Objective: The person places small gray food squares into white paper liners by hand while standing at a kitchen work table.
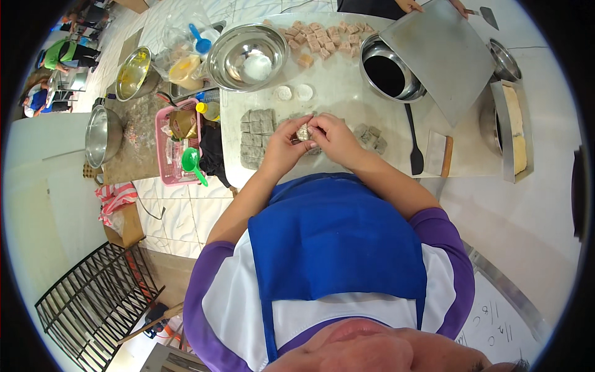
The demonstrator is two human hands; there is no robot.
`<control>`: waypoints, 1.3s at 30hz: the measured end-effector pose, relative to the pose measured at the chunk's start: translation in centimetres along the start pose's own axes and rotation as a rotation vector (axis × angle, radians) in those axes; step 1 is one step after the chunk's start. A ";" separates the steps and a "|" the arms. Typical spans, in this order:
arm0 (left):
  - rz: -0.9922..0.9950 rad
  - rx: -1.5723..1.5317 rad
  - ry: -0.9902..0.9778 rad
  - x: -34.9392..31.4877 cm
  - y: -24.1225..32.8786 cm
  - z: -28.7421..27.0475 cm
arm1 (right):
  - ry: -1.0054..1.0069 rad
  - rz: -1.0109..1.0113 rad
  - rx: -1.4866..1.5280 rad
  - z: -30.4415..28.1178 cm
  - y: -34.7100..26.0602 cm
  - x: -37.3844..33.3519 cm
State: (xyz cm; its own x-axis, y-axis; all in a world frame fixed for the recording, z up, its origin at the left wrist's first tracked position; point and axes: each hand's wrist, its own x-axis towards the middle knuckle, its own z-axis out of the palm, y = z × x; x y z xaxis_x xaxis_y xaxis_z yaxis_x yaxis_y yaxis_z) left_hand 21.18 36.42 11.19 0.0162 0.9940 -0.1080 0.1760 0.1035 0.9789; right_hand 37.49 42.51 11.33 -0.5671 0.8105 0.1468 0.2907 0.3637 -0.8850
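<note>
Dough [303, 132], a small greyish lump, sits above the near part of the table [341, 93], pinched between the fingertips of the left hand [286, 147] and the right hand [335, 139]. Grey squares [257, 137] lie in a block just beside the left hand; grey pieces [370, 137] lie near the right. Beyond are pale discs [284, 93], a steel bowl [232, 65] and brown cubes [322, 41]. Farther right lie a black spatula [416, 158] and a scraper [436, 152].

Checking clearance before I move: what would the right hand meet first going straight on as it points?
The right hand would first meet the small pale lump at its fingertips, then probably the left hand; depth between them is hard to judge.
</note>
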 end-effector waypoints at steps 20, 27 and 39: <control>-0.205 -0.464 -0.060 0.5 -1.6 -0.6 | -0.106 0.332 0.367 -0.9 -0.1 0.7; 0.030 -0.168 0.037 0.8 -2.1 -0.9 | -0.231 0.370 0.449 -1.3 1.5 1.0; -0.180 -0.196 0.225 0.1 -4.0 -3.2 | 0.098 -0.066 -0.481 -4.7 11.0 4.0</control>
State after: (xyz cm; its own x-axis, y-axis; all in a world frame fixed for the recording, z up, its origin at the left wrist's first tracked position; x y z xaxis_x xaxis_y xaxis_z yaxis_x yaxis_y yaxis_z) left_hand 17.35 36.17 7.85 -0.2195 0.9396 -0.2626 -0.0361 0.2611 0.9646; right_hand 41.98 51.92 4.25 -0.5276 0.8097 0.2569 0.5924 0.5674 -0.5720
